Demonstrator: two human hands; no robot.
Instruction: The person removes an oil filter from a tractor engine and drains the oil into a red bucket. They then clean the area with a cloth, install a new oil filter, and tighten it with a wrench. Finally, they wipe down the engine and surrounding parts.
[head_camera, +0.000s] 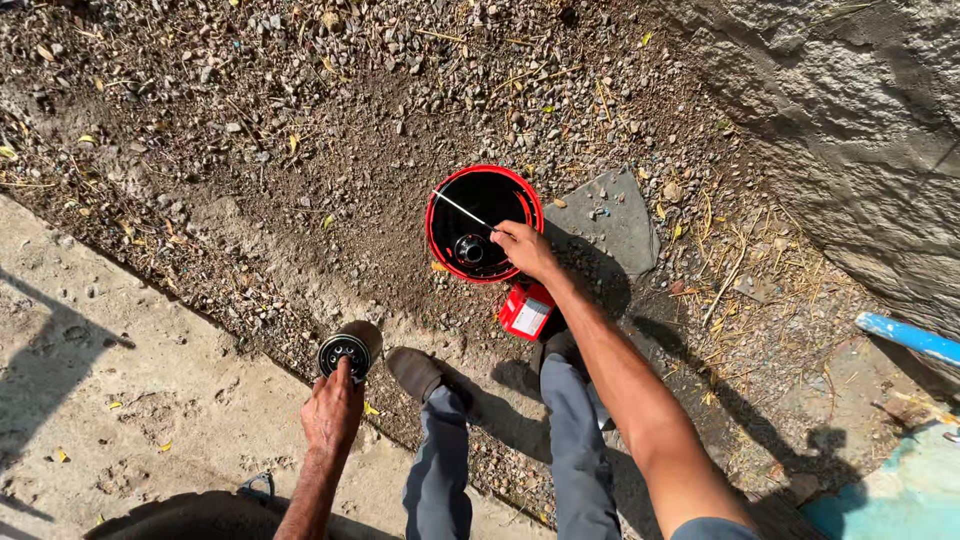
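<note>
black canister (345, 352) at left fingers (341, 375); right hand (524, 247) over red bucket (438, 205).

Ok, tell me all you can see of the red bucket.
The red bucket stands upright on gravelly dirt beside a flat grey stone. Its rim is red, its inside black, with a dark round part at the bottom. A thin wire handle crosses the opening. The right hand grips the rim's near edge.
</note>
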